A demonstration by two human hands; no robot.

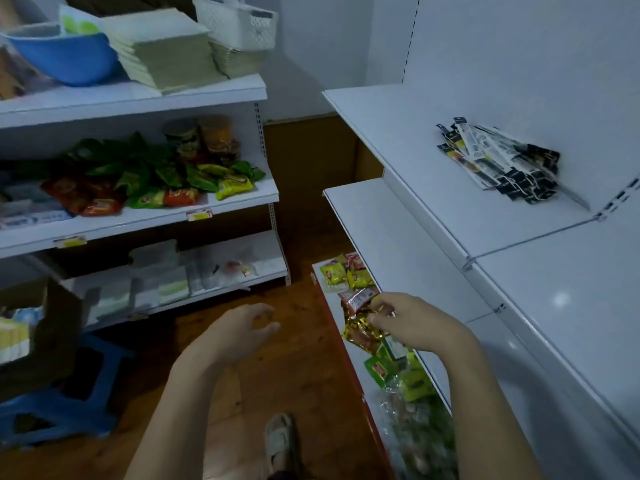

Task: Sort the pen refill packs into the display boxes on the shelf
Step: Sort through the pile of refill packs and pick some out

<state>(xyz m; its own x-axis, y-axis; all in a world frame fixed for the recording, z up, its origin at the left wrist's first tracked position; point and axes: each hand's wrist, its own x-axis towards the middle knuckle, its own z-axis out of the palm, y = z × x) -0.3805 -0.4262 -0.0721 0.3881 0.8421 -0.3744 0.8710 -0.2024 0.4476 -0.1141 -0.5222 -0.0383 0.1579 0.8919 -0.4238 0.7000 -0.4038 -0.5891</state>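
The left hand point(242, 327) hangs over the brown wooden floor point(304, 375), its fingers loosely curled and apart, holding nothing. The right hand point(412, 320) has its fingers bent inward with the tips close together; whether they pinch anything cannot be told. Just beyond its fingertips lie foil snack packets point(360, 299). The black-and-white pen refill packs point(502, 161) lie heaped on the white metal upper shelf point(398, 133), well above and beyond the right fingers

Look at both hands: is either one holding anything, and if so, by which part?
Neither hand visibly holds anything. The left hand hangs open over the floor. The right hand has fingers curled by the snack packets, with no grip showing.
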